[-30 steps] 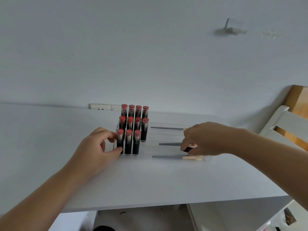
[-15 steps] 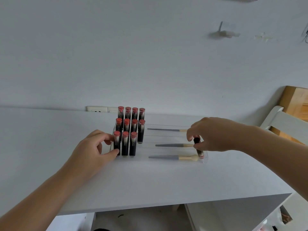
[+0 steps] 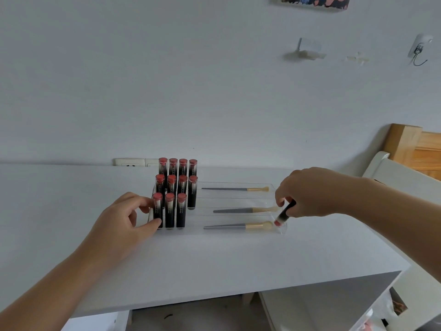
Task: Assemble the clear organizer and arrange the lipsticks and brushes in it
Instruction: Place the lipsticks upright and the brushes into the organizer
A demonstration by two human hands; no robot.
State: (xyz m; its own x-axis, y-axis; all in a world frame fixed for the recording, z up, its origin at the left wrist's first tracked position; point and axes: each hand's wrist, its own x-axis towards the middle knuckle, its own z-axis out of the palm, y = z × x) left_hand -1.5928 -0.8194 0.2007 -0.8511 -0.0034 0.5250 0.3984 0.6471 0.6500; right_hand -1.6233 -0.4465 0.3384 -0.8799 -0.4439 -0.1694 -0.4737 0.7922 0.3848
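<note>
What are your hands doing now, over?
Left hand grips organizer's left end. Right hand pinches one lipstick, red end down, at right end. Eleven lipsticks standing, front row one short. Nothing in the way.

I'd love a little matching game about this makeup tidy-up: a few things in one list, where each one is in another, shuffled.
Things:
1. left hand
2. right hand
3. front brush
4. wall hook

Places:
A. lying flat in the organizer's nearest row
B. up on the wall, top right
C. at the organizer's left end, by the standing lipsticks
D. holding a tilted lipstick, red end down, at the right end

Pairs: 1-C, 2-D, 3-A, 4-B
</note>
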